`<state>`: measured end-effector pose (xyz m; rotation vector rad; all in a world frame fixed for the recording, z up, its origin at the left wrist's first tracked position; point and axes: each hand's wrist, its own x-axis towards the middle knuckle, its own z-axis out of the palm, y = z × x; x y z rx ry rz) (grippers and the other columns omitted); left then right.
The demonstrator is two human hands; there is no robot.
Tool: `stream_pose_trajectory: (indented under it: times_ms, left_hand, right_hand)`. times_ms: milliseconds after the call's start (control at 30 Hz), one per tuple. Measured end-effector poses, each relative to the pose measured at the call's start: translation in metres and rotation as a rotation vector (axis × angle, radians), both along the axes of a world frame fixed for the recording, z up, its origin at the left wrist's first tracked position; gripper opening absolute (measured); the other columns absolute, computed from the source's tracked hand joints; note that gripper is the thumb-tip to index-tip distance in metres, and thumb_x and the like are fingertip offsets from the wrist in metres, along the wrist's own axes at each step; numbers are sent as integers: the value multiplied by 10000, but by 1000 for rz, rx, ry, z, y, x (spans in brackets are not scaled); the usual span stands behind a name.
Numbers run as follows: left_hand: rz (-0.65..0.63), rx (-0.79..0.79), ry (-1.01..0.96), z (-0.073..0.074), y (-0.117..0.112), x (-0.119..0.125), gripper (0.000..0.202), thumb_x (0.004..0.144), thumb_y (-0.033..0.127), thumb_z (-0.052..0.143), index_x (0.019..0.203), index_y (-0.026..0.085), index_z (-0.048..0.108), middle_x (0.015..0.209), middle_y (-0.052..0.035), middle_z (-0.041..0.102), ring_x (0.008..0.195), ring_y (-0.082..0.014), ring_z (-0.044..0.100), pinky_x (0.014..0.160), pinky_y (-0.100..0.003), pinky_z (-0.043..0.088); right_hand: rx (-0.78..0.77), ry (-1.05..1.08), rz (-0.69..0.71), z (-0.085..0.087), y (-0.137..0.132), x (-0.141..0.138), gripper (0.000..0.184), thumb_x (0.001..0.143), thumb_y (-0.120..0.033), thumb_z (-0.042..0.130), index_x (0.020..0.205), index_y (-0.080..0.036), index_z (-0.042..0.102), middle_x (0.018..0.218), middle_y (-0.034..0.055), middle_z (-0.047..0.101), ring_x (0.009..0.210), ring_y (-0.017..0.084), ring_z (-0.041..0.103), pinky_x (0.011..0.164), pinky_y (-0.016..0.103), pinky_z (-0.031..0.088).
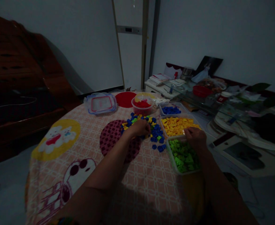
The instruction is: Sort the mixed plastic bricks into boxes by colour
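The left hand (141,127), fingers curled, is over the mixed blocks (159,137), toward the far edge of the surface (149,187); I cannot tell whether it grips one. Near the right edge, the right hand (195,137), fingers bunched, is above where the yellow tub (163,128) and green tub (171,160) meet, its grip likewise unclear.

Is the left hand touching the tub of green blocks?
Apart: the head view shows tablecloth and loose blue blocks between the left hand and the tub.
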<state>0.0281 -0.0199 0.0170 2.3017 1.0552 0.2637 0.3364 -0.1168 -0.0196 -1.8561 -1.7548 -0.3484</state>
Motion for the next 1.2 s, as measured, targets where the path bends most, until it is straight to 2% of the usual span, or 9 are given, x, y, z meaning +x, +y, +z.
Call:
stream_pose_trajectory:
  times_ms: [167,333,467,600,700,800,933,1100,1200]
  left_hand:
    - [2,-2,76,-6,0,2,179,601,122,766,745,224,797,724,23,762,687,-134,658,611,-185,421]
    - [-68,24,131,-8,1,-1,261,604,136,780,851,218,800,777,12,764,702,-140,657,611,-192,407]
    - [-73,90,162,-8,1,1,319,590,163,816,904,208,784,848,-6,760,746,-156,653,611,-202,399]
    - [-52,129,110,-7,-1,5,212,648,137,764,856,181,770,839,-27,749,732,-159,644,622,-216,405]
    - [-54,83,68,-6,-1,6,106,689,116,713,766,173,759,763,-19,737,695,-145,641,615,-209,402]
    - [-73,6,71,-7,-2,6,124,648,92,730,725,186,754,705,6,725,662,-131,636,581,-195,386]
    - [-56,22,96,-8,-4,7,192,577,75,770,729,192,754,692,19,718,645,-128,624,550,-194,364]
    - [-35,22,74,-8,-3,5,135,624,89,748,724,181,745,693,13,720,644,-125,628,564,-196,376]
    - [-18,12,-19,-8,2,2,86,669,117,733,741,162,735,699,4,721,654,-125,631,592,-196,399]
  right_hand:
    - [8,-5,16,0,0,0,310,886,-317,505,621,-201,615,672,77,660,663,183,548,635,301,353]
    - [-17,-20,16,0,0,1,313,894,-319,499,640,-191,629,686,88,672,661,186,551,640,307,349]
    - [-4,-26,16,-2,1,1,311,889,-319,499,638,-190,629,691,87,676,665,188,556,642,303,353]
    - [5,-28,16,-2,0,1,317,893,-320,492,640,-192,633,683,84,672,665,188,554,643,303,355]
    - [6,-21,15,-2,0,1,311,893,-316,492,646,-191,635,691,83,674,672,189,562,650,304,359]
    - [-3,-19,15,-2,0,1,311,893,-317,493,645,-193,633,698,81,675,675,187,563,648,303,355]
    - [-9,-40,12,-2,0,2,317,893,-318,492,632,-195,625,684,78,664,670,186,554,641,302,345]
    - [-10,-58,27,-1,0,2,331,895,-334,484,634,-188,627,681,86,665,664,186,551,643,304,348]
    - [-4,-37,27,0,0,1,330,891,-327,482,627,-191,626,672,82,663,661,186,550,639,301,350]
